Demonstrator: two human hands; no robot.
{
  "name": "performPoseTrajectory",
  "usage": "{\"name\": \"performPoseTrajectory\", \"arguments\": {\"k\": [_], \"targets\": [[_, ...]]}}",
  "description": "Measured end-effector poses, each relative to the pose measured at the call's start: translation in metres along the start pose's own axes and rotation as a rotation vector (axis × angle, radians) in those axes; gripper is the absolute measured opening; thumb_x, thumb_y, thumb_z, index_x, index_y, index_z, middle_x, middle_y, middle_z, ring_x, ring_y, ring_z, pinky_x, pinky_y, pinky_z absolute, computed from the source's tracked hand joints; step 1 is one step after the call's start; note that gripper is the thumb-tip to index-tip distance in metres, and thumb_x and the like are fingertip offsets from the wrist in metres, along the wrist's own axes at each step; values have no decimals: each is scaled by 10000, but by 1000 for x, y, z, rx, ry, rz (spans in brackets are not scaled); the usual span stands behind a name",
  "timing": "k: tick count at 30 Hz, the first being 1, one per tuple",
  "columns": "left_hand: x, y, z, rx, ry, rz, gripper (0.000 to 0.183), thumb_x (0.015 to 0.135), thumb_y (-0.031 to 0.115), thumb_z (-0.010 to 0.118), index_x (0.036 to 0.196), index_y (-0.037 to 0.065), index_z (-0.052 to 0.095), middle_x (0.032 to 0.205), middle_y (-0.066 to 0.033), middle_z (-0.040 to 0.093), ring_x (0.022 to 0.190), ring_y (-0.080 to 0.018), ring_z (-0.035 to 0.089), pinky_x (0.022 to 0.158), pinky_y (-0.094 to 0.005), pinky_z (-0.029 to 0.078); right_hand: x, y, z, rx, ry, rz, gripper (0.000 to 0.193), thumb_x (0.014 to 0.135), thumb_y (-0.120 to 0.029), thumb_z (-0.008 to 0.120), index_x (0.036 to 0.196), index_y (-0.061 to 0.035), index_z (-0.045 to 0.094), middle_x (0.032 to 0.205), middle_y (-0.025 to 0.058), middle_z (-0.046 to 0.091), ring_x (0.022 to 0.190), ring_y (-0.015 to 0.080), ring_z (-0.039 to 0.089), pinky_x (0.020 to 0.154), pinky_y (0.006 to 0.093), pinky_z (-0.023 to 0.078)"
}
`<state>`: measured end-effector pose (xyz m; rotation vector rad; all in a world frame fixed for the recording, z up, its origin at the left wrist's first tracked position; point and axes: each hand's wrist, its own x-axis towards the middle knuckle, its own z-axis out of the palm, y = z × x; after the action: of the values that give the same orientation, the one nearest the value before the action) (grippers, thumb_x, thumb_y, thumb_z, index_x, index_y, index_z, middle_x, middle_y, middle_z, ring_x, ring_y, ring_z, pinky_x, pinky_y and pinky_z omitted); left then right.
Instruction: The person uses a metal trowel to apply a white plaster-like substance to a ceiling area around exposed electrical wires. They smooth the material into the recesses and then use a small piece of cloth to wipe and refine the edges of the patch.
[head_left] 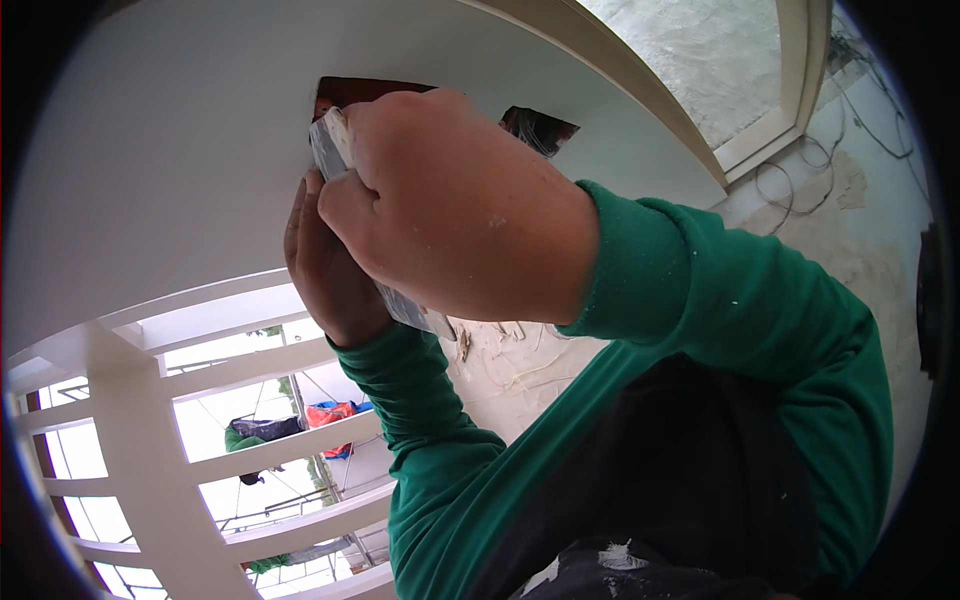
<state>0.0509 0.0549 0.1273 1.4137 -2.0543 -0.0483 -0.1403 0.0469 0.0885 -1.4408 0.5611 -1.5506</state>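
Observation:
My right hand [470, 200] is closed, raised close to a pale wall [180, 170], its knuckles covering part of a cut-out with a reddish-brown inside [370, 88]. Its curled fingers grip a long, flat plastering blade [330, 145] smeared with whitish filler. The blade's other end comes out below the fist. Behind the blade, my left hand [325, 265] is bent up against it with its fingers close together; the right hand hides much of that hold. Right of my fist, a second cut-out [540, 130] shows wires inside.
A pale frame [790, 110] stands at upper right, with cables [800, 190] on the filler-stained floor [850, 230] nearby. White window bars [130, 430] fill the lower left. Through them show scaffolding, a person in green [245, 437] and something red and blue [330, 415].

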Motion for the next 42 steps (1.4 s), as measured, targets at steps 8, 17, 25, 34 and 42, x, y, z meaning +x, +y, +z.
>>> {"name": "performPoseTrajectory", "arguments": {"k": [8,17,25,34,42], "targets": [[13,33,16,-731,90,-334,321,1031,212,482,1138,-56,622,1022,-141,684,901,-187,669,819,-297,516,6,12,-16,-710,66,-555,98,800,-45,688,874,17,704,860,155,692,774,265,680,724,329,564],[20,33,18,-1085,141,-383,274,1003,155,539,1031,-100,634,921,-93,667,800,-131,608,774,-258,481,49,-14,-53,-529,-318,-375,105,873,-60,580,872,12,657,720,233,591,663,318,619,614,383,482],[19,39,25,-1220,202,-424,261,983,127,565,1014,-127,615,890,-97,657,726,-126,598,688,-243,478,44,21,-58,-544,-218,-414,225,800,-67,688,1023,-59,719,953,121,698,793,292,658,746,348,525],[24,34,45,-1291,274,-355,325,968,180,606,1002,-141,643,853,-74,664,702,-85,579,650,-214,450,66,1,-69,288,-250,419,164,878,-108,649,1022,-43,691,915,77,669,804,166,648,744,285,530],[28,25,47,-1175,248,-343,326,941,217,625,981,-102,683,803,-46,664,676,-68,556,637,-213,448,56,-5,-56,304,-111,456,143,898,-160,627,919,-26,672,828,25,657,735,118,638,690,273,517]]}}
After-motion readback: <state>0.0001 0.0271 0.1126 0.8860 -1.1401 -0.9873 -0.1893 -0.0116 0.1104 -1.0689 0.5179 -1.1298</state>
